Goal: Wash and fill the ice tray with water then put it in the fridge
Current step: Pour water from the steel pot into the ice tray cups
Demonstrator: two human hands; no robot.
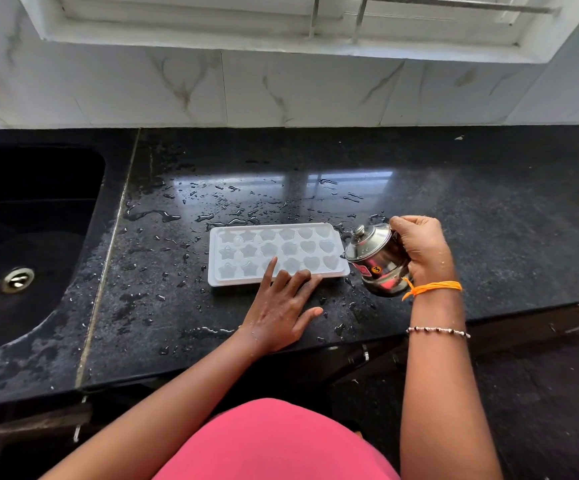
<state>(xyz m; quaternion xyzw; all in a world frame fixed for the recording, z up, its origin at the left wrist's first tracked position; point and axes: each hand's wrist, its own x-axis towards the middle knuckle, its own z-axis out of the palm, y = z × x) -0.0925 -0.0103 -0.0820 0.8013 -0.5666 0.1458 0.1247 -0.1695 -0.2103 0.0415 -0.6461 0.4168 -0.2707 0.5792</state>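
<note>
Left hand (282, 306) fingers flat on tray (277, 252) edge, steadying it; right hand (419, 252) grips tilted pot (376, 259) (bench (488, 220) soaked).

Open worktop (488, 209) toward the back edge and right end, wet with scattered drops. Near the front edge: ice tray (277, 254), left hand (281, 313) pressing its near rim, right hand (423, 251) tilting a steel pot (378, 259) at its right end. Sink (21, 237) at left end.
</note>
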